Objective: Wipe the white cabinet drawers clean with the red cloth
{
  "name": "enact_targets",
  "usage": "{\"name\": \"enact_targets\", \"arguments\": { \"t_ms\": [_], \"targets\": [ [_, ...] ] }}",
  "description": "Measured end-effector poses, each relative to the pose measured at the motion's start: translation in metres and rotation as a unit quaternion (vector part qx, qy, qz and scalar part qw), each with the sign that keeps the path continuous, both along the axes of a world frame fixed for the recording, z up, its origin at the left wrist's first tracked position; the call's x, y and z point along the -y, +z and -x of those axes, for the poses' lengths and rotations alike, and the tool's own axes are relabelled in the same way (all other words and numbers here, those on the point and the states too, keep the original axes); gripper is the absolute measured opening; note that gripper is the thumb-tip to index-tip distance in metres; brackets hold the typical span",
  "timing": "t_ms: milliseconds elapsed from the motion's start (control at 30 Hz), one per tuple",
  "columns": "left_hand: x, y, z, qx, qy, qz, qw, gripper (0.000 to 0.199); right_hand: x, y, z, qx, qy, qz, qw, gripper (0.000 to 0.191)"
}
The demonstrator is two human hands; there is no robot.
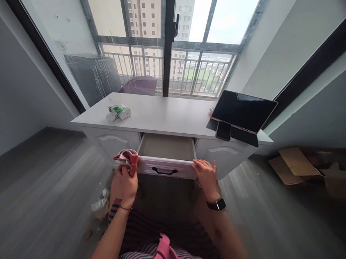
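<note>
Evidently, the drawer [166, 164], standing pulled out between the two hands, wants steadying while the cloth [132, 158] is worked along it. Bunched red and white, the cloth is gripped in the left hand [126, 183] at the drawer's left front corner; a flatter fold would likely reach into corners better. The right hand [207, 180] has its fingers on the right front corner; whether they pinch the panel, I cannot tell. Light, even pressure there should spare the runners. Beyond the hands is the table [168, 115]: a tissue pack [120, 112] ahead of the left, a tablet [244, 111] and a phone [223, 131] ahead of the right. The phone lies near the front edge, so jolts are best avoided.
</note>
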State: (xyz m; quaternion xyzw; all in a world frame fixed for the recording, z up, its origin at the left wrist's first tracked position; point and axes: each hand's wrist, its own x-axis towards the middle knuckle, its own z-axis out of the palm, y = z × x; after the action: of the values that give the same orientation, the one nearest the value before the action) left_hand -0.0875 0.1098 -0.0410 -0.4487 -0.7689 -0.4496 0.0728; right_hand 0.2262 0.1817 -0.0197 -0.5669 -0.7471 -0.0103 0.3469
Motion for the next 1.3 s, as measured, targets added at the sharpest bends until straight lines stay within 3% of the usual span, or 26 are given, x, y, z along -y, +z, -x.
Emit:
{"name": "enact_targets", "arguments": {
  "t_ms": [133,300,433,667,933,1067,1167,1300],
  "targets": [
    [-0.04,-0.009,-0.036,-0.001,0.012,-0.086,0.996,0.041,-0.011,-0.004,-0.001,-0.004,0.024,0.001,1.0,0.036],
    [-0.05,-0.03,-0.079,-0.051,-0.012,-0.104,0.993,0.067,-0.013,-0.005,-0.005,-0.028,0.061,0.003,0.998,0.039],
    [-0.053,-0.043,-0.106,-0.109,-0.07,-0.102,0.986,0.064,-0.012,-0.002,-0.007,-0.056,0.077,0.021,0.995,0.04],
    [-0.064,-0.056,-0.147,-0.232,-0.107,-0.129,0.958,0.056,-0.012,0.003,-0.01,-0.096,0.089,0.067,0.989,0.046],
    [-0.07,-0.085,-0.19,-0.363,-0.342,-0.097,0.861,0.04,-0.015,0.024,-0.026,-0.189,0.091,0.179,0.961,0.052],
    [-0.081,-0.092,-0.188,-0.384,-0.485,-0.018,0.785,0.044,-0.019,0.025,-0.022,-0.131,0.094,0.135,0.978,0.047],
    [-0.082,-0.091,-0.18,-0.387,-0.52,0.001,0.762,0.046,-0.02,0.02,-0.017,-0.08,0.078,0.1,0.989,0.045],
    [-0.077,-0.089,-0.157,-0.444,-0.509,0.028,0.737,0.051,-0.019,0.014,-0.011,-0.086,0.059,0.074,0.992,0.041]
  ]
}}
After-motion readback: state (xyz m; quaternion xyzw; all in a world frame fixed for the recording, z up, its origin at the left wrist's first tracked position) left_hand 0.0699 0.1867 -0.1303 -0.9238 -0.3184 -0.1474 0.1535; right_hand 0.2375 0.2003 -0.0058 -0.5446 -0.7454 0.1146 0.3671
